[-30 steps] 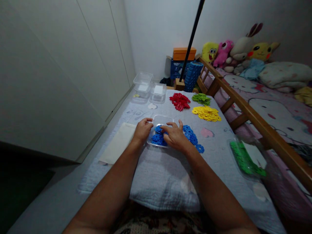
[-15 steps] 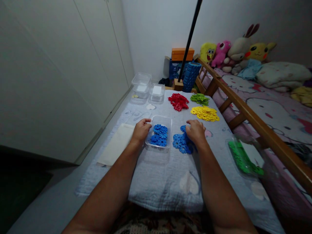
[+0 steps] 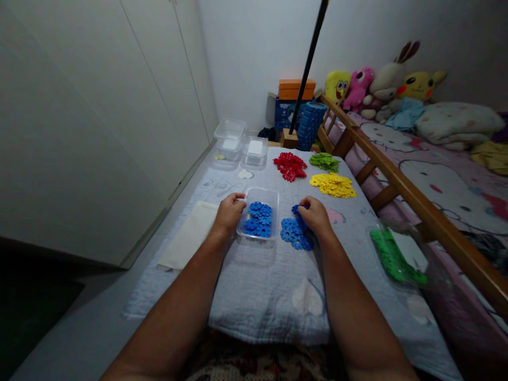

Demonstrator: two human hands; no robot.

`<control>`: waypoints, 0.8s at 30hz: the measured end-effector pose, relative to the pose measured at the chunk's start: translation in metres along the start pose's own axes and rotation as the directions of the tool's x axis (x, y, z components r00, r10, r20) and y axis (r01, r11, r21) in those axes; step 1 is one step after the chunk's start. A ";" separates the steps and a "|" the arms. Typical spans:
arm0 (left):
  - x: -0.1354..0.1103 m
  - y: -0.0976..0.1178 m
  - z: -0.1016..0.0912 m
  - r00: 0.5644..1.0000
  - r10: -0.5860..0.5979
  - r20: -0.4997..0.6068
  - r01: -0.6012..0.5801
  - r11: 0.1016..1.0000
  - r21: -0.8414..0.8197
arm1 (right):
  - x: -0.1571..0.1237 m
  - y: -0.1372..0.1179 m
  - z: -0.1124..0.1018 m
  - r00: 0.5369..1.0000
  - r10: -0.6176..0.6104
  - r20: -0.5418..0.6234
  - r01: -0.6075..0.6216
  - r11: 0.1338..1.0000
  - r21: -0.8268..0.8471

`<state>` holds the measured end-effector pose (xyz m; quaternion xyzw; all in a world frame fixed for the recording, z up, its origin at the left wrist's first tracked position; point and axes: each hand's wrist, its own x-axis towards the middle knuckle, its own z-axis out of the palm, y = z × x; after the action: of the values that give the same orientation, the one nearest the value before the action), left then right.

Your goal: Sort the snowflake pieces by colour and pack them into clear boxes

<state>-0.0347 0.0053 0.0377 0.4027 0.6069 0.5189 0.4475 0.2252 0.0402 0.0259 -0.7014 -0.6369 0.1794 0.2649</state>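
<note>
My left hand [image 3: 230, 212] grips the left side of a clear plastic container [image 3: 264, 194], its fingers closed at the rim. Inside lie several blue flower-shaped discs [image 3: 260, 214]. Just right of the container, a small pile of blue discs [image 3: 292, 229] rests on the cloth. Over the far side of this pile is my right hand [image 3: 315, 216], thumb and fingers pinched on a blue flower-shaped disc [image 3: 295, 209]. The palm and forearm cover part of the pile.
Beyond the hands are piles of red [image 3: 290, 166], lime-green [image 3: 324, 162] and yellow discs [image 3: 333, 185]. Clear containers [image 3: 230, 142] stand at the far left. A folded cream cloth [image 3: 188, 235] lies left; a container of green discs [image 3: 392, 256] sits right, beside the wooden bed rail [image 3: 389, 174].
My right hand has shifted slightly left, and its fingers have closed into a pinch on a blue disc. The left hand and the container stay in place.
</note>
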 end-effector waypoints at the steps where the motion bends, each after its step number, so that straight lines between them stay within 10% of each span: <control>1: 0.000 0.000 0.000 1.000 0.001 -0.002 -0.001 1.000 0.001 | 0.001 0.001 0.001 1.000 -0.009 0.004 0.009 0.998 0.059; 12: 0.002 -0.004 0.000 1.000 0.021 -0.016 -0.021 1.000 0.007 | -0.017 -0.033 -0.003 0.954 -0.203 -0.220 0.283 0.853 0.438; 24: 0.003 -0.007 0.002 0.999 0.039 -0.009 -0.039 0.999 0.026 | -0.048 -0.077 0.011 0.887 -0.455 0.071 0.442 0.885 0.147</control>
<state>-0.0340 0.0076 0.0304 0.4177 0.6076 0.5217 0.4292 0.1513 -0.0019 0.0593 -0.5064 -0.7821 0.1896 0.3098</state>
